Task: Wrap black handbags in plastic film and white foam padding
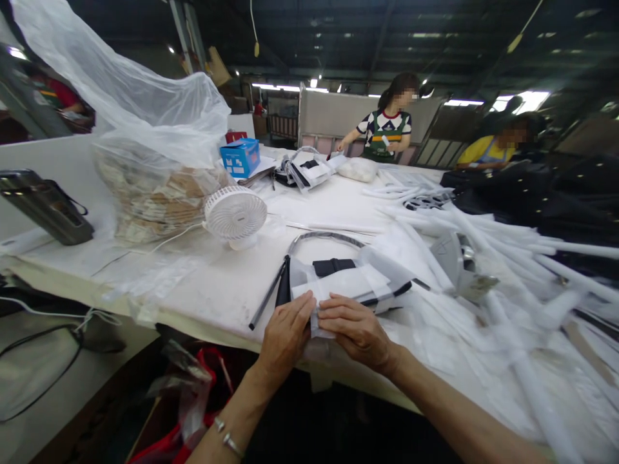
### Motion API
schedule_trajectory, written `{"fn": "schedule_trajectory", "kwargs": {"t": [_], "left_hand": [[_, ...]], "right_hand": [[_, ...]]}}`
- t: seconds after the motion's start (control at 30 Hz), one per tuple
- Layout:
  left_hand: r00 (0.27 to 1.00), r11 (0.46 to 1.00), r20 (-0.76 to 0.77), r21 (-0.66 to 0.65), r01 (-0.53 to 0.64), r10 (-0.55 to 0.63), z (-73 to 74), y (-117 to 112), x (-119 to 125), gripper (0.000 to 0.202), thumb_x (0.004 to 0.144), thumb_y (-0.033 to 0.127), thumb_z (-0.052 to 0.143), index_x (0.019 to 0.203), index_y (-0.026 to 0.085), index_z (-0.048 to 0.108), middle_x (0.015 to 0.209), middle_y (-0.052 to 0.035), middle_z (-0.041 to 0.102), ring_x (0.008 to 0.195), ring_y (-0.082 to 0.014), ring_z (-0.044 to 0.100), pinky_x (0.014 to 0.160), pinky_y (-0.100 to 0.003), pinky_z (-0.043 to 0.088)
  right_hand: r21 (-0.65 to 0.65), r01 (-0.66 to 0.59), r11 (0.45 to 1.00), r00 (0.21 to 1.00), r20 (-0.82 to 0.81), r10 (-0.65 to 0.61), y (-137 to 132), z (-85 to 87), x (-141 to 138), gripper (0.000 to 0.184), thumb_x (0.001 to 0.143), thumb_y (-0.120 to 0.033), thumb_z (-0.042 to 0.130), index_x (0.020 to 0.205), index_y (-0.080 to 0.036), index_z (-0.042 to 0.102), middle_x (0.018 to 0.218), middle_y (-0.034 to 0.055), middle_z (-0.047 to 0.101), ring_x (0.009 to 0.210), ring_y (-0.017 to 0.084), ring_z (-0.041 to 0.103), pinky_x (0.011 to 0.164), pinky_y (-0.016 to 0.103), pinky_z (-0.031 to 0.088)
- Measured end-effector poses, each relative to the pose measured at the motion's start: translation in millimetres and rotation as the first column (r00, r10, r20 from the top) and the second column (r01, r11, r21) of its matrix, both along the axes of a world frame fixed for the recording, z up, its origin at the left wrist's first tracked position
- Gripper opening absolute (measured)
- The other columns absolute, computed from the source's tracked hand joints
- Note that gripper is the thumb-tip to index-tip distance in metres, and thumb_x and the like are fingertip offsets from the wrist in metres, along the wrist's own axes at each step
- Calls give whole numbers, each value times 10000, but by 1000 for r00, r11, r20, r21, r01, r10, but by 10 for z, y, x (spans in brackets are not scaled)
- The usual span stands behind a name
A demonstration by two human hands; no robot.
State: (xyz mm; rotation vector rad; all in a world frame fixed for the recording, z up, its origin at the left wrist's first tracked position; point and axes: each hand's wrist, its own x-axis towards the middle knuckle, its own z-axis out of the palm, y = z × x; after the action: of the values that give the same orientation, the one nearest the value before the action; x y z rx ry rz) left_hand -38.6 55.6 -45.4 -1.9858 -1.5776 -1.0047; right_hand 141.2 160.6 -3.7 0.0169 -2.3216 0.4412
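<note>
Both of my hands rest on a white wrapped packet [349, 285] lying near the front edge of the white table [227, 290]. My left hand [285, 335] presses its fingers together on the packet's left end, beside a black folded part [283, 283]. My right hand [356, 328] lies over the packet's near edge with the fingers curled down on the white wrapping. A black strap piece [333, 265] shows on top of the packet, and a thin dark rod [267, 295] lies just left of it.
A small white fan [235, 215] stands behind, next to a big clear bag of brown paper items [155, 187]. Several long white rolled tubes [507, 258] cover the right side. A blue box [240, 156] sits further back. Two people work at the far side.
</note>
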Motion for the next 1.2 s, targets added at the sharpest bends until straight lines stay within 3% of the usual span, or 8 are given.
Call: {"fn": "schedule_trajectory", "kwargs": {"t": [0.23, 0.4, 0.53, 0.7, 0.93, 1.07, 1.2], "left_hand": [[1000, 999, 22, -33, -6, 7, -6, 14, 6, 350, 929, 89, 453, 1267, 158, 513, 1246, -119, 664, 1188, -197, 603, 974, -349, 488], [1000, 999, 23, -34, -7, 7, 33, 3, 14, 338, 925, 104, 456, 1255, 143, 511, 1220, -134, 671, 1164, -210, 618, 964, -356, 496], [999, 999, 49, -32, -7, 8, 14, 7, 21, 335, 918, 116, 488, 1251, 146, 506, 1212, -137, 669, 1157, -220, 619, 960, -369, 501], [996, 998, 84, -57, -1, 6, -57, 19, 11, 344, 925, 223, 568, 1254, 150, 498, 1227, -143, 653, 1161, -245, 611, 956, -405, 508], [996, 1000, 90, -25, 19, -16, -92, 18, 4, 336, 939, 216, 543, 1263, 142, 488, 1233, -154, 650, 1176, -244, 600, 949, -415, 518], [998, 999, 53, 5, 36, -36, -111, 17, -11, 315, 945, 174, 510, 1260, 163, 502, 1246, -150, 642, 1181, -234, 595, 928, -404, 526], [999, 999, 15, -23, 35, -35, -95, 6, -18, 357, 937, 134, 506, 1289, 189, 513, 1272, -142, 621, 1199, -231, 578, 932, -391, 518]], "right_hand": [[-79, -21, 997, 988, 148, 32, 25, 164, 67, 254, 974, -274, 528, 1183, -177, 635, 1129, 82, 720, 1095, 191, 656, 1080, 393, 450], [-91, 123, 988, 977, 184, -105, 66, 215, -25, 161, 958, -197, 535, 1055, -192, 664, 985, 57, 736, 915, 184, 677, 860, 309, 537], [52, 159, 986, 939, 300, -167, 87, 295, -142, 36, 894, -164, 611, 883, -182, 641, 823, 46, 670, 815, 189, 608, 748, 299, 500], [299, 83, 951, 890, 406, -206, 84, 411, -215, 55, 894, -189, 632, 845, -179, 611, 839, 40, 645, 806, 190, 559, 704, 291, 465], [482, 58, 874, 897, 359, -257, 22, 292, -229, 82, 940, -140, 524, 901, -167, 590, 885, 55, 653, 851, 204, 571, 754, 334, 438], [466, 145, 873, 905, 294, -307, 19, 260, -269, 86, 921, -201, 572, 841, -171, 582, 799, 46, 631, 775, 210, 553, 705, 351, 408], [339, 155, 928, 906, 325, -270, 87, 304, -263, 153, 901, -301, 643, 853, -171, 578, 789, 44, 627, 763, 205, 548, 706, 337, 415]]}}
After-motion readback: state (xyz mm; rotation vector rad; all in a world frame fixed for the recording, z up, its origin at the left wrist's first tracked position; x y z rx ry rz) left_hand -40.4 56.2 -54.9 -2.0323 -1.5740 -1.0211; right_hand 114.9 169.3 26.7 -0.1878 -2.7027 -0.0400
